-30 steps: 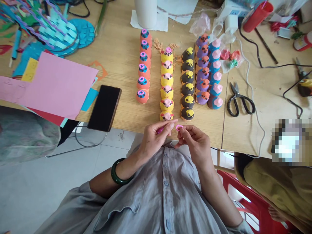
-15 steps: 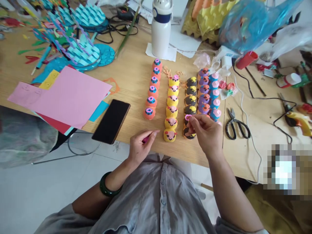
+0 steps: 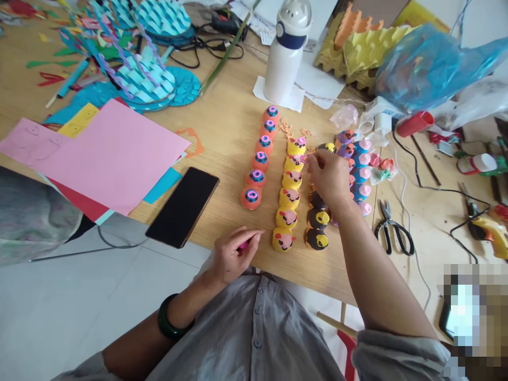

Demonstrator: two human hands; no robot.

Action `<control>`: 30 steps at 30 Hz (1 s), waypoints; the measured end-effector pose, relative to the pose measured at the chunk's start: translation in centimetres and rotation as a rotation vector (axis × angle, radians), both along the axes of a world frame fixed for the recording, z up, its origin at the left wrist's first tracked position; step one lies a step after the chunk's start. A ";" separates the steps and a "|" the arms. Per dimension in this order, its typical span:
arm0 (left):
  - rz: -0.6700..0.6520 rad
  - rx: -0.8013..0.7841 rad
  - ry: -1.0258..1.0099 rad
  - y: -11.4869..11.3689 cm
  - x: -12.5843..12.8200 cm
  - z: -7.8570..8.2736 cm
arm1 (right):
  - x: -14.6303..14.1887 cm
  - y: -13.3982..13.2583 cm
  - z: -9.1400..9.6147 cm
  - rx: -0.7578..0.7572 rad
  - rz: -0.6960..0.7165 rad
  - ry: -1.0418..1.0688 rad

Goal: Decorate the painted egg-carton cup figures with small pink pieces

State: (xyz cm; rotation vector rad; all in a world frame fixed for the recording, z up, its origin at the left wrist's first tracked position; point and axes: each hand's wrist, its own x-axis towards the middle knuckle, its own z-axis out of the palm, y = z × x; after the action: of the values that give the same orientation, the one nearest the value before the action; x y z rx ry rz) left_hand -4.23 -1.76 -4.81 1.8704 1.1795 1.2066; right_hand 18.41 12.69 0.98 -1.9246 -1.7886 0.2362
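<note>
My left hand [image 3: 238, 255] is closed in a pinch near the table's front edge. A magenta lump of modelling clay [image 3: 243, 246] shows between its fingers. My right hand [image 3: 329, 177] reaches to the far part of the yellow egg-carton strip [image 3: 292, 180], whose bumps carry pink clay faces. Its fingertips pinch a small pink clay piece [image 3: 304, 158] against the second bump from the far end, and the fingers partly hide it. To the left lies an orange strip [image 3: 260, 159] topped with blue and pink clay. The black strip with yellow clay [image 3: 317, 218] is partly under my right hand.
Purple bumps [image 3: 344, 138] and blue, pink-topped bumps [image 3: 362, 160] stand to the right, beside black-handled scissors [image 3: 393, 227]. A phone [image 3: 182, 206] and pink paper [image 3: 107, 159] lie left. A white bottle [image 3: 283, 63] stands behind. Cables and a blue bag [image 3: 420, 69] are at right.
My right hand has moved away from me, from over the near black bumps to the far yellow bumps, with the pink clay ring. My left hand stays near the edge. The view has shifted slightly.
</note>
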 end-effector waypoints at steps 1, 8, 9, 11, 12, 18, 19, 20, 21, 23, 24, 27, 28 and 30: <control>0.002 -0.002 0.004 0.0 0.0 0.0 | -0.1 0.3 0.2 -0.015 0.003 -0.063; 0.001 0.004 0.016 0.0 0.0 -0.1 | -0.2 1.6 1.2 -0.090 0.058 -0.291; 0.000 0.003 0.018 0.0 0.0 0.0 | -0.2 1.7 1.3 -0.101 0.063 -0.302; 0.002 0.003 0.021 0.0 0.0 0.0 | -0.3 1.8 1.3 -0.117 0.069 -0.328; 0.004 0.005 0.021 0.0 0.0 0.0 | -0.3 1.9 1.2 -0.121 0.070 -0.346; 0.007 0.031 0.024 0.0 0.2 0.0 | -0.9 1.8 0.9 -0.125 0.073 -0.506; 0.007 0.033 0.025 0.0 0.2 0.0 | -0.9 1.8 0.9 -0.130 0.079 -0.537; 0.009 0.033 0.026 0.0 0.2 0.0 | -1.0 1.8 0.9 -0.134 0.085 -0.561; 0.011 0.031 0.028 0.0 0.2 0.0 | -1.0 1.7 0.8 -0.137 0.091 -0.576; 0.014 0.032 0.028 0.1 0.2 0.0 | -1.1 1.7 0.8 -0.135 0.096 -0.580; 0.015 0.035 0.027 0.1 0.1 0.0 | -1.1 1.7 0.8 -0.130 0.096 -0.577; 0.015 0.036 0.025 0.0 0.1 0.0 | -1.2 1.7 0.7 -0.109 0.102 -0.573; 0.014 0.034 0.026 0.0 0.1 0.0 | -1.2 1.6 0.6 -0.097 0.108 -0.570; 0.013 0.032 0.027 0.0 0.1 0.0 | -1.2 1.5 0.4 -0.072 0.120 -0.557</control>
State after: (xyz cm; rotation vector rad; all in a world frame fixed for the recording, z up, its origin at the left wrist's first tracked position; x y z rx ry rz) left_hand -4.12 -1.73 -4.77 1.9105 1.1949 1.2179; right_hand 17.21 14.20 1.42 -2.0722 -2.2739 -0.2254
